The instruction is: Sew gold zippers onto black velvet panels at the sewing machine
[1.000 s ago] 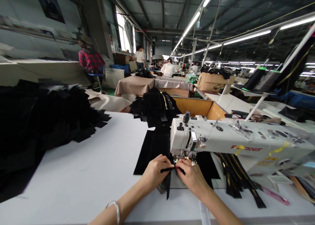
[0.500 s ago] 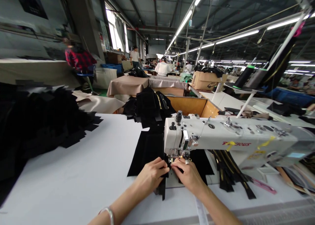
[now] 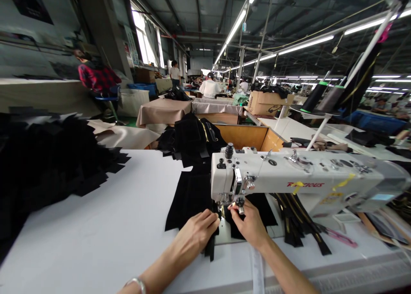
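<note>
My left hand [image 3: 199, 230] rests with its fingers bent and closed on the edge of a black fabric piece [image 3: 189, 195], just left of the presser foot. My right hand [image 3: 252, 226] is to the right of the needle, thumb and forefinger drawn together by the presser foot [image 3: 222, 208]. What those fingertips hold, if anything, is too small to make out. Another black fabric piece [image 3: 265, 210] lies under the arm of the white sewing machine [image 3: 269, 178]. A strip of bare metal plate shows between my hands.
Black strips with gold zipper teeth [image 3: 293, 219] lie right of the machine, beside pink-handled scissors [image 3: 342, 237]. A large pile of black pieces [image 3: 48, 152] covers the left of the white table [image 3: 105, 229]. Thread cones [image 3: 314, 97] stand behind. People sit and stand farther back.
My right hand has shifted a little right and apart from my left, and the metal plate now shows between them. My left hand stays on the fabric. The view has turned slightly.
</note>
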A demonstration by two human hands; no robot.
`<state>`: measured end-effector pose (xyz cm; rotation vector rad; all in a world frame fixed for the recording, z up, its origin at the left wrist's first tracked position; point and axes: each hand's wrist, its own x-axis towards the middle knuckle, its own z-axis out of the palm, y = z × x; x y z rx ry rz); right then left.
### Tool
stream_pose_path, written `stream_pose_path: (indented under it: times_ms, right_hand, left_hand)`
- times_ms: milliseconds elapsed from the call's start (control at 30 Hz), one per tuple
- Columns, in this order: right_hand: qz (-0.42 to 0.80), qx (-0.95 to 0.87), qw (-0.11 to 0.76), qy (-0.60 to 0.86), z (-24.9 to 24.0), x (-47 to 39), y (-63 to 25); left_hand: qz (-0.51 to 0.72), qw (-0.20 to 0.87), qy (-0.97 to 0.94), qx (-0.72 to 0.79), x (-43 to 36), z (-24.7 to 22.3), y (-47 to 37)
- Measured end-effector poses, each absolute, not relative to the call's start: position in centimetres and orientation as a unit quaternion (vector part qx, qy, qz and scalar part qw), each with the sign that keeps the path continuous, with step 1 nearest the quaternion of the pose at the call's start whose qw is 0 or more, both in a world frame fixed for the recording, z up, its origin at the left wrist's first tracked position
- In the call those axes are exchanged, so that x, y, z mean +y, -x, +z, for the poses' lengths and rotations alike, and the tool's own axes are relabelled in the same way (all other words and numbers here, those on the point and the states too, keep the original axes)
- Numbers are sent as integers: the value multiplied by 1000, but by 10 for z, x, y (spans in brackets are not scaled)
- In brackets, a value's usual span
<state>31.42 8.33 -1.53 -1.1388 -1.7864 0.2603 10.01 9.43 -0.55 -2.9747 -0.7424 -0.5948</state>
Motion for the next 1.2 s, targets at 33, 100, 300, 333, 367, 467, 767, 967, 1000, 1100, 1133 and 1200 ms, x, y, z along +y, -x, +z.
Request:
stream_pose_path:
  times_ms: [33, 100, 300, 333, 367, 467, 767, 967, 1000, 1100, 1133, 1200]
  right_hand:
    - [107, -735, 481, 466, -15, 83, -314]
    - [106, -740, 476, 462, -15, 82, -315]
    - [96, -781, 440, 434, -14, 79, -313]
    - [93, -788, 434, 428, -14, 78, -313]
    - [90, -793, 428, 423, -14, 78, -313]
    - [83, -804, 417, 416, -12, 77, -314]
    - [88, -810, 401, 418, -13, 80, -317]
    - [83, -802, 403, 433, -15, 80, -315]
    - [79, -802, 401, 435, -16, 80, -314]
    - [66, -802, 397, 442, -17, 81, -311]
    - [61, -801, 397, 445, -18, 82, -310]
    - [51, -798, 398, 450, -22, 84, -308]
  left_hand:
    - [-190, 7, 952, -238, 94, -5, -100]
    - [-188, 4, 953, -239, 95, -5, -100]
    - [-181, -1, 953, -242, 92, -3, -101]
    - [-181, -2, 953, -243, 92, -2, -101]
    - [-181, -3, 953, -243, 91, -2, -101]
    - [-183, -8, 953, -241, 92, -2, -100]
    - [-211, -50, 947, -237, 95, -3, -99]
    - [-252, -102, 927, -259, 100, -11, -100]
    - [-270, -119, 917, -270, 102, -13, -99]
    - [-319, -175, 879, -308, 109, -16, -97]
    - [-329, -193, 868, -318, 111, -17, -97]
    - [-338, -225, 852, -331, 114, -15, -97]
